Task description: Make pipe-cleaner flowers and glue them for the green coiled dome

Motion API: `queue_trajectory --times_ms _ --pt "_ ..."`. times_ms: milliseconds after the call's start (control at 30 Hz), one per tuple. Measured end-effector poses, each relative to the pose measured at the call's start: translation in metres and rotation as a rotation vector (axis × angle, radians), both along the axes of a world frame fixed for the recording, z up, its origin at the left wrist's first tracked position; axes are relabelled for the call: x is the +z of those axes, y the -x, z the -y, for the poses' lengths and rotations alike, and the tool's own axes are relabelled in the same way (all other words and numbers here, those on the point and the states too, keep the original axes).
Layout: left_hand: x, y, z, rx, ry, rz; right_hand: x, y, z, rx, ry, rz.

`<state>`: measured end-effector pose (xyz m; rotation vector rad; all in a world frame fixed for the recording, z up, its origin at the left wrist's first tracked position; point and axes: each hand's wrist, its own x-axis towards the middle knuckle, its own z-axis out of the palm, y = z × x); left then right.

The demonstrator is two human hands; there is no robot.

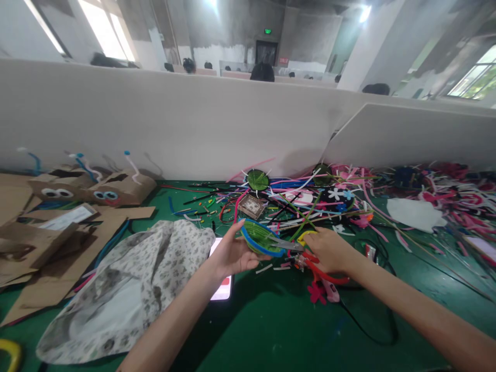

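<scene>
Our left hand (231,254) pinches a green bowl-shaped piece (253,235) at its near-left edge, thumb up at the rim and fingers curled below, while our right hand (329,250) is closed round the handles of the red-and-yellow scissors (289,245). As far as we can judge, the piece is well formed — its green body is shaped and a blue rim (263,250) runs along its edge — and what we have in hand looks like trimming; whether a cut is finished, or how many remain, we cannot tell. The piece sits between our two hands, against the left grip and just left of the right one, its hollow turned partly toward us, with the blades reaching across it from the right. Just below the scissors we see a red flower (316,293) beside a pink corded tool (331,292); a lit phone (221,290) lies partly behind our left forearm. Farther out on the green worktop (271,330) are a patterned cloth (170,258), a round green disc (258,180) amid loose pipe cleaners (294,183), and googly-eyed cardboard boxes (129,188) at far left.
</scene>
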<state>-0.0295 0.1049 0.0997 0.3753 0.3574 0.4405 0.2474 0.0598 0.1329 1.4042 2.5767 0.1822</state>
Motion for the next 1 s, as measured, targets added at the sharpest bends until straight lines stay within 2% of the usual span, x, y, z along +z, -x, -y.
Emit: queue_trajectory --times_ms 233,333,467,567,667,867,1000 --pt "-0.011 -0.011 0.001 -0.044 0.126 0.083 -0.024 -0.015 0.002 -0.084 0.041 -0.017" --pt "-0.014 -0.012 0.001 -0.05 0.101 0.073 -0.029 -0.025 0.001 -0.188 0.003 -0.065" --pt "-0.013 -0.011 0.004 -0.057 0.028 0.046 -0.027 -0.035 -0.001 -0.342 -0.064 -0.194" --pt "-0.01 -0.009 0.007 -0.05 0.012 0.027 -0.023 -0.035 0.001 -0.419 -0.074 -0.359" --pt "-0.009 -0.008 0.01 -0.06 0.017 -0.021 -0.021 -0.026 0.006 -0.499 -0.018 -0.581" --pt "-0.021 -0.015 0.014 -0.127 0.032 -0.027 -0.025 0.018 0.008 -0.603 0.273 -1.117" --pt "-0.022 -0.019 0.018 -0.155 0.047 -0.014 -0.027 0.042 0.002 -0.633 0.306 -1.372"
